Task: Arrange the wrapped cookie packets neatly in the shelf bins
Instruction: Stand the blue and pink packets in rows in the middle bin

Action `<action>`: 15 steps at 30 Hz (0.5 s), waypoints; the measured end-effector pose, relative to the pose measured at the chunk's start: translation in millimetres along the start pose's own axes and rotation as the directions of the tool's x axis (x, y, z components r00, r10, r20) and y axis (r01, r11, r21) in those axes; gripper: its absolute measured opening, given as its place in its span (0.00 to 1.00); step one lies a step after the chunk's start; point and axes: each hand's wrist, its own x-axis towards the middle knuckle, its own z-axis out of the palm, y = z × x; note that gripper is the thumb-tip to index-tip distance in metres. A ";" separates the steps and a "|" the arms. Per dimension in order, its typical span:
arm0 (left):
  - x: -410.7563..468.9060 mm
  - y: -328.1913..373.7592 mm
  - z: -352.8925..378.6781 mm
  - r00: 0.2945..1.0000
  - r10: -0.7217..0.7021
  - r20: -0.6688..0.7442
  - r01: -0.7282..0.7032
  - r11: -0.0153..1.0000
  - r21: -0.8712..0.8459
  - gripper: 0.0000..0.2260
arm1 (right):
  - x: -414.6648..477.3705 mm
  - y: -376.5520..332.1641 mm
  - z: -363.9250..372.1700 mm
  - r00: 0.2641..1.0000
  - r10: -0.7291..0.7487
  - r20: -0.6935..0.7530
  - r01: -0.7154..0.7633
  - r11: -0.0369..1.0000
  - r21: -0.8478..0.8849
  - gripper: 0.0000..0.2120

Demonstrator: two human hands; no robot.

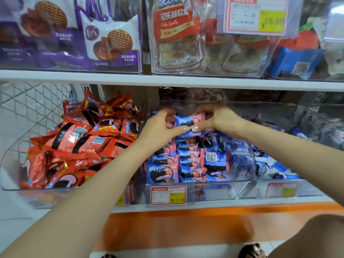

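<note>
Head view. Pinching one blue-and-pink cookie packet (188, 121) by its ends: left hand (160, 127) and right hand (221, 121), fingers curled, thumbs beneath. Held just above the blue packets (186, 164) in the middle clear bin (219, 190). Three bins in this row. Red packets (74, 142) heaped in the left one, too many to count.

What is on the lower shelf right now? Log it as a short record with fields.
held item: blue-and-pink cookie packet, above the middle bin
left hand: pinches the packet's left end
right hand: pinches the packet's right end
middle bin: clear, holds stacked rows of like packets
left bin: red packets heaped loosely
right bin: blue-and-white packets, blurred
price tag: on the middle bin's front
</note>
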 end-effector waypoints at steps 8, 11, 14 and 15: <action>2.9 -1.3 11.4 0.997 -0.039 -0.071 0.042 0.998 0.042 0.06 | -2.0 12.9 -9.4 0.998 0.041 0.045 -0.032 0.981 -0.191 0.16; 6.2 -8.0 -0.1 0.984 -0.056 -0.170 0.083 0.984 0.159 0.06 | 23.4 20.9 -18.3 0.993 0.059 -0.105 -0.089 0.945 -0.314 0.23; 3.3 -10.7 -5.1 0.983 -0.041 -0.178 0.076 0.978 0.193 0.06 | 46.8 28.2 -8.1 0.987 0.099 -0.125 -0.133 0.944 -0.302 0.23; 1.9 -11.6 -4.3 0.985 -0.026 -0.173 0.060 0.980 0.192 0.06 | 53.6 29.5 -0.5 0.989 0.094 -0.117 -0.128 0.936 -0.328 0.22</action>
